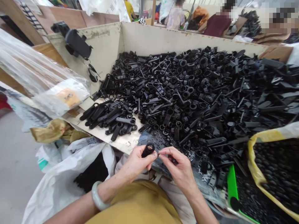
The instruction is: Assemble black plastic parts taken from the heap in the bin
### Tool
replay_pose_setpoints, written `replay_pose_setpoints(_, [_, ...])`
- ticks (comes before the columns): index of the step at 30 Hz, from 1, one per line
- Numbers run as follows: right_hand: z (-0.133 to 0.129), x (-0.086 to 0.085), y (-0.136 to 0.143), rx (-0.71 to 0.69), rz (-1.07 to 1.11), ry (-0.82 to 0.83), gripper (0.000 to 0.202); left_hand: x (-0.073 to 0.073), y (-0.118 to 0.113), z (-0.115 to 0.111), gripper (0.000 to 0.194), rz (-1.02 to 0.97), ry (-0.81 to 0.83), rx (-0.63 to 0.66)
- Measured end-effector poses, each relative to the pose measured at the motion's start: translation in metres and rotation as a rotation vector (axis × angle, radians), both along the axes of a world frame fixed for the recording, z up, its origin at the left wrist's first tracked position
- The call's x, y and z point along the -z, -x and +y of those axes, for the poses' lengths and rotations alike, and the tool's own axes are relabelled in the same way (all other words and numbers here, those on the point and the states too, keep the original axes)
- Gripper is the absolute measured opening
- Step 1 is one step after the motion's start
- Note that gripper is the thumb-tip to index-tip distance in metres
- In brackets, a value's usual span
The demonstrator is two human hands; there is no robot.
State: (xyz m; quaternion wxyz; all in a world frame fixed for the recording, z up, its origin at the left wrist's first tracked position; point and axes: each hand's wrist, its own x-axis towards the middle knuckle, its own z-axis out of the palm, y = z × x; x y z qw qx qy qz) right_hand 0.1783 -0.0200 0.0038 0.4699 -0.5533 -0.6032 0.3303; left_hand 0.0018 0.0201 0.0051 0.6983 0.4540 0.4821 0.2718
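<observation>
My left hand (137, 160) is closed around a black plastic part with a ring-shaped end (149, 149), the ring facing up near the table's front edge. Close beside it, my right hand (178, 165) pinches with thumb and fingertips; what it pinches is too small to make out. A small dark piece (174, 161) shows under the curled fingers of that hand. Just beyond both hands lie scattered tiny dark parts (161, 138) and small silvery pins (191, 155). Similar black handle-like pieces (109, 119) lie grouped to the left.
A large heap of black plastic parts (187, 84) fills the walled table (149, 34). At right are a yellow-rimmed sack (253, 161) and a green-edged container (232, 183). A white sack (56, 183) stands lower left, below hanging clear plastic (39, 62). Other people sit beyond the far wall.
</observation>
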Motion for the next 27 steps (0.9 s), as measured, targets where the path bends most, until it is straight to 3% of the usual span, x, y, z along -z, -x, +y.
replay_pose_setpoints(10, [-0.004,-0.001,-0.005,-0.041,-0.001,-0.018,0.015,-0.004,-0.005,-0.002,0.036,0.005,0.059,0.001])
replay_pose_setpoints(16, [-0.008,0.002,-0.006,0.016,0.198,0.08,0.014,-0.008,-0.008,-0.002,0.035,-0.183,0.231,0.032])
replay_pose_setpoints(21, [-0.014,0.014,-0.002,0.113,0.318,0.195,0.021,-0.006,-0.011,-0.001,0.033,-0.22,0.265,0.022])
replay_pose_setpoints(27, [-0.02,0.009,0.003,0.172,0.073,-0.041,0.009,-0.003,-0.018,-0.004,0.032,-0.289,0.332,-0.101])
